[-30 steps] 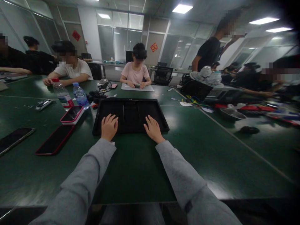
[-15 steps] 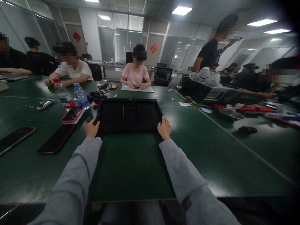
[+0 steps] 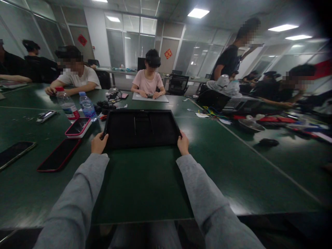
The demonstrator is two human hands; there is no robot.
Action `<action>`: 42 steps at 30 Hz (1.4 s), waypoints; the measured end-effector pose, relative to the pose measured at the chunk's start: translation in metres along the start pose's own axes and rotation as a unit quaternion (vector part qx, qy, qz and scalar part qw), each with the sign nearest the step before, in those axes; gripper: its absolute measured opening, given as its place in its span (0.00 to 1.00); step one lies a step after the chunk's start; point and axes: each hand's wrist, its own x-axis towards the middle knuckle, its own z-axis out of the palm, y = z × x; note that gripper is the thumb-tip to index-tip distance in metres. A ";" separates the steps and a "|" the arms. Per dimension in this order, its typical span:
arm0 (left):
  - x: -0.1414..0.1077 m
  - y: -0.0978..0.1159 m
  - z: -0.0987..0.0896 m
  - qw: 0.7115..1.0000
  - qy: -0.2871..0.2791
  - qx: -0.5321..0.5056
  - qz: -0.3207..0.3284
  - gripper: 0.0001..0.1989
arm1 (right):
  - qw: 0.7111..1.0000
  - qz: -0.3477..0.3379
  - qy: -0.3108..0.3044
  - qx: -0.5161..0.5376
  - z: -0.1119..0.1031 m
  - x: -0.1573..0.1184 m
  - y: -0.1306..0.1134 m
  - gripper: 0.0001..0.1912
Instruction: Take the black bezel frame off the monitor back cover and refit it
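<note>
A black, shallow rectangular panel with a raised rim (image 3: 121, 138), tray-like in shape, is in front of me above the green table. Two thin pale upright lines show on its dark inner face. My left hand (image 3: 99, 142) grips its left edge near the front corner, thumb on the rim. On the opposite edge, my right hand (image 3: 183, 142) is closed round the rim in the same way. The fingers beneath the panel are hidden. Left of my left hand lie a phone in a pink case (image 3: 78, 127) and a red-edged phone (image 3: 59, 155).
Two plastic bottles, one red-capped (image 3: 67, 105) and one blue-capped (image 3: 87, 106), stand beyond the phones. Another phone (image 3: 16, 154) lies far left. Tangled black cables (image 3: 106, 105) are behind the panel. A black mouse (image 3: 269, 142) rests at right. Several people sit around the table (image 3: 145, 186).
The whole view has shifted slightly, so the surroundings sit a little further left. Both hands keep hold of the panel, which looks marginally wider.
</note>
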 end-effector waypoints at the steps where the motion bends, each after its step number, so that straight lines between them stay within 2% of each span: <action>1: 0.000 -0.001 0.001 1.000 0.002 0.003 0.000 0.25 | 1.000 0.002 0.001 0.001 0.000 0.000 0.000 0.31; 23: 0.000 0.004 0.001 1.000 0.008 -0.010 -0.008 0.26 | 0.999 0.016 0.020 0.035 0.001 -0.001 0.000 0.30; 27: 0.002 0.000 0.002 0.999 0.048 -0.011 0.003 0.24 | 0.998 0.022 0.013 0.049 0.000 -0.002 0.000 0.30; 30: 0.004 -0.003 0.002 0.996 0.081 -0.024 -0.013 0.23 | 0.996 -0.002 0.014 0.088 0.001 -0.011 0.003 0.30; 34: 0.006 -0.006 0.004 0.995 0.092 -0.042 -0.023 0.24 | 0.991 -0.044 -0.009 0.129 0.001 -0.033 0.010 0.30; 37: 0.007 -0.006 0.004 0.993 0.101 -0.041 -0.034 0.26 | 0.985 -0.046 -0.031 0.163 0.001 -0.042 0.010 0.33; 39: 0.008 -0.006 0.004 0.993 0.100 -0.041 -0.041 0.26 | 0.980 -0.032 -0.051 0.192 0.000 -0.037 0.006 0.33; 42: 0.007 -0.003 0.002 0.994 0.094 -0.041 -0.048 0.25 | 0.967 0.020 -0.090 0.236 0.002 -0.013 -0.005 0.33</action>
